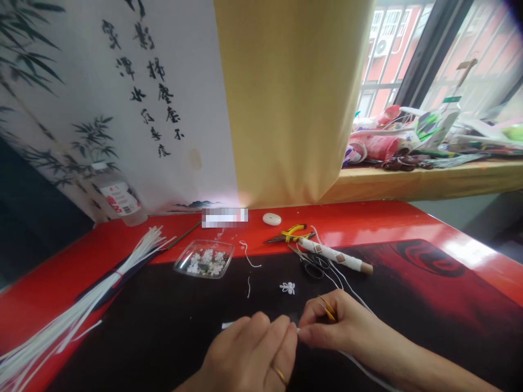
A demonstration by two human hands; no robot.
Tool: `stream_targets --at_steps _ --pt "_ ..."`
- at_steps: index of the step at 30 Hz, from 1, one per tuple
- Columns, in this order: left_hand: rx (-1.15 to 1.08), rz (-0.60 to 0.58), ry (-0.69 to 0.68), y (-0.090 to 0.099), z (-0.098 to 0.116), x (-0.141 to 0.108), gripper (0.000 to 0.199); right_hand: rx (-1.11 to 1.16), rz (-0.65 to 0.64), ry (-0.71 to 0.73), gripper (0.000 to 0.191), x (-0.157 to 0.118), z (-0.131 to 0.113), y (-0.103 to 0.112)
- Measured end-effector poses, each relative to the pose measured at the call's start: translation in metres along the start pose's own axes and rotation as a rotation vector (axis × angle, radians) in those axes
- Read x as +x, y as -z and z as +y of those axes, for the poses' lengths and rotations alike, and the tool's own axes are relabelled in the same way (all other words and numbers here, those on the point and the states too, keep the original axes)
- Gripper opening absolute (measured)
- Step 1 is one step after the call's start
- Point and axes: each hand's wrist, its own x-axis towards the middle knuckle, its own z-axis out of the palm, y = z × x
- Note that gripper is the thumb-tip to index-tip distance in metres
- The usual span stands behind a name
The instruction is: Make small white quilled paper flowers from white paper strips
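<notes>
Fine pinch over a dark ground

A black mat [163,305] fills the lower frame, probably to make white pieces stand out. At lower left, a bundle of white strips [110,277] lies apart, seemingly leaving the middle free. Lower centre, the left hand [253,348] bends its fingers together, its grip hidden; just beside, the right hand [335,321] pinches a white tip [299,330], likely to steady it. A white strip [227,325] juts from behind the left knuckles.

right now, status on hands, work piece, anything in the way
Left hand closed over flat white strip; right hand pinching small white end, also holding slim gold-coloured tool. White looped-cord ornament lying just beyond. Thin white cord passing under right forearm.
</notes>
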Motion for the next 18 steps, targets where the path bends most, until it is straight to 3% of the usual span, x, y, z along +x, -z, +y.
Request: stream_targets --at_steps 4,6,11,14,18 --pt "-0.442 -0.239 0.463 0.004 -0.008 0.011 0.012 0.097 0.046 -0.013 0.023 0.001 -0.007 0.003" --pt "-0.582 -0.314 0.620 0.005 -0.010 0.014 0.012 0.112 0.084 -0.022 0.018 0.001 -0.010 0.004" --pt "-0.683 -0.411 0.825 0.008 -0.008 0.018 0.013 0.101 0.112 0.045 0.010 0.000 -0.005 0.003" --pt "-0.682 -0.486 1.040 0.009 -0.005 0.022 0.010 -0.010 0.177 0.155 0.009 -0.001 0.000 0.000" --pt "-0.825 -0.500 1.174 0.009 -0.002 0.026 0.010 -0.180 0.238 0.280 0.006 -0.003 0.002 -0.004"
